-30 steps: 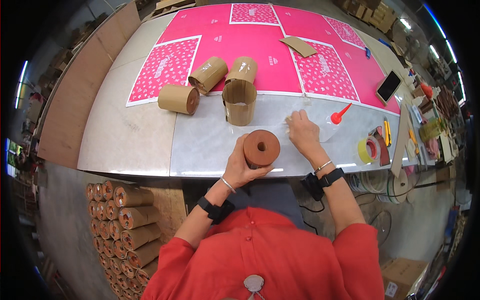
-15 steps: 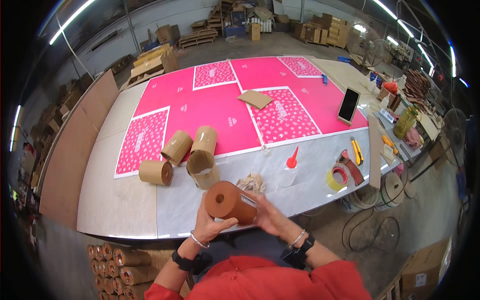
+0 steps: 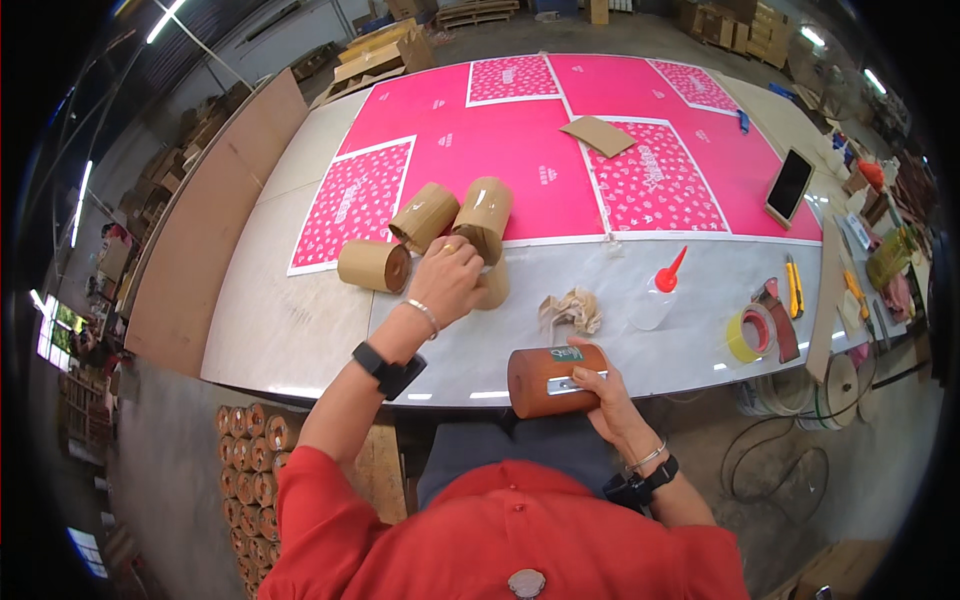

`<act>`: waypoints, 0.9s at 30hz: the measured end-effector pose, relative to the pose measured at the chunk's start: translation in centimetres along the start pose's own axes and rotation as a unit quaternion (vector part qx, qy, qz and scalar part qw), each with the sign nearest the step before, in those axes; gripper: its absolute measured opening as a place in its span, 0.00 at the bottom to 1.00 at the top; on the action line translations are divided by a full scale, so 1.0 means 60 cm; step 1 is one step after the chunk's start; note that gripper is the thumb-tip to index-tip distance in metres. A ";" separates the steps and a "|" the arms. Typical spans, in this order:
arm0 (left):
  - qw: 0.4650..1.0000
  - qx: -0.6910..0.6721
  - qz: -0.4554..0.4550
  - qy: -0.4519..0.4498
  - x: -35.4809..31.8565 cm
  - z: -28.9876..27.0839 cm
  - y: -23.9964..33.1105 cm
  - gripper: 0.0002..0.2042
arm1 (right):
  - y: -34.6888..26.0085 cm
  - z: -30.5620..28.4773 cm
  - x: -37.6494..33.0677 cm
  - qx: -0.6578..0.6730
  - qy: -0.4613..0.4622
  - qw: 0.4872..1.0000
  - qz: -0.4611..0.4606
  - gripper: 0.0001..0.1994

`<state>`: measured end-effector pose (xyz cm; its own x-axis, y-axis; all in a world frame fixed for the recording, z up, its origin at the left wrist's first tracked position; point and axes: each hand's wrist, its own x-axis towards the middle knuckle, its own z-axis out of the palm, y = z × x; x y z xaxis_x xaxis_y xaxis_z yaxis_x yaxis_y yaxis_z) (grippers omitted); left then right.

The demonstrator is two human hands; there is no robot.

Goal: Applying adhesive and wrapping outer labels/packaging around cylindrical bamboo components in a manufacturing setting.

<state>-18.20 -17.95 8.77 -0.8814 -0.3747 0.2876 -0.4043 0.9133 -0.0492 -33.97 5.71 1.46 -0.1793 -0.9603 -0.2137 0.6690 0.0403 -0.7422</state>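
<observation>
My right hand [image 3: 608, 400] grips an orange-brown cylinder [image 3: 535, 392] from its right end, at the table's near edge. The cylinder lies sideways and carries a metal plate and a small green label. My left hand [image 3: 450, 275] reaches to the nearest brown cardboard tube [image 3: 493, 287], its fingers curled at the rim and covering much of it. Behind it stands another cardboard tube [image 3: 488, 205], with a tilted tube [image 3: 425, 215] to its left. A paper-wrapped cylinder [image 3: 372, 266] lies left of my left hand, its brown end showing.
Crumpled paper [image 3: 572, 312] and a red-tipped bottle [image 3: 660, 295] stand near my right hand. Farther right are tape rolls [image 3: 752, 335], a yellow cutter [image 3: 795, 287] and a propped phone [image 3: 789, 187]. Pink printed sheets [image 3: 500, 165] cover the table's far part. Stacked cylinders [image 3: 250, 470] sit below left.
My left hand has let go of the orange-brown cylinder and moved up left to the cardboard tube. My right hand has turned the cylinder sideways, plate now showing. The view has shifted.
</observation>
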 end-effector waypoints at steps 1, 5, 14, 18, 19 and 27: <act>0.997 0.036 0.014 -0.059 0.002 0.002 0.000 0.19 | 0.000 0.003 0.001 0.004 -0.001 1.000 0.008 0.27; 0.913 -0.339 -0.225 -0.021 -0.033 -0.027 0.008 0.14 | -0.004 0.002 -0.005 -0.068 0.029 0.996 -0.042 0.28; 0.509 -0.771 -0.374 0.082 -0.207 -0.006 0.032 0.15 | -0.015 0.031 0.010 -0.077 0.023 0.996 -0.041 0.29; 0.513 -0.775 -0.363 0.064 -0.231 0.000 0.047 0.16 | -0.014 0.047 0.011 -0.097 0.008 0.994 -0.045 0.31; 0.512 -0.776 -0.364 0.061 -0.234 -0.001 0.051 0.16 | -0.012 0.047 0.013 -0.131 0.005 0.989 -0.061 0.32; 0.483 -0.800 -0.355 0.023 -0.248 -0.004 0.070 0.18 | -0.009 0.049 0.017 -0.238 0.010 0.965 -0.106 0.35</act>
<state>-6.73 -8.48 4.52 -0.6388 -0.7132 -0.2888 0.1378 -0.4753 0.8690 -32.38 3.89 3.50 -0.2932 -0.9554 -0.0344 0.2092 -0.0290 -0.9774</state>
